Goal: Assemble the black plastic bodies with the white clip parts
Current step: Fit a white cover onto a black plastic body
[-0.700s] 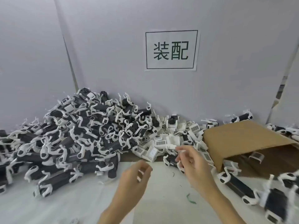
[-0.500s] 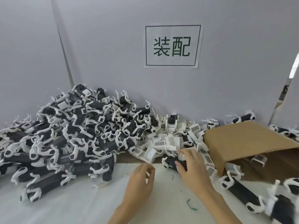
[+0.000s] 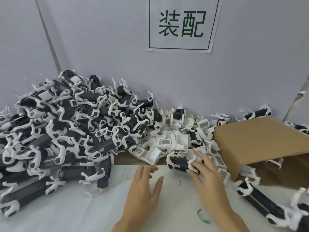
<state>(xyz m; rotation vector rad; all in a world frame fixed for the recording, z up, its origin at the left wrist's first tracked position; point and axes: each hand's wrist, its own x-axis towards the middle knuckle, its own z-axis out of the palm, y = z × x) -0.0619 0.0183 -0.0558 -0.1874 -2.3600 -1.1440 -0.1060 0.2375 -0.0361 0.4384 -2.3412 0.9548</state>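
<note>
A black plastic body with a white clip on its left end lies at the near edge of a heap of loose white clip parts. My right hand grips the body's right end, thumb below and fingers over it. Just left of it, my left hand hovers over the white sheet with fingers loosely bent and nothing visible in it. A big pile of black bodies fitted with white clips fills the left side.
A brown cardboard box lies on its side at the right, with white parts spilling from its mouth. More black bodies with clips lie in front of it. A grey wall with a paper sign closes the back.
My right hand has dropped from above the white parts onto the black body and closed round its end. My left hand has lowered toward the sheet and its fingers have loosened.
</note>
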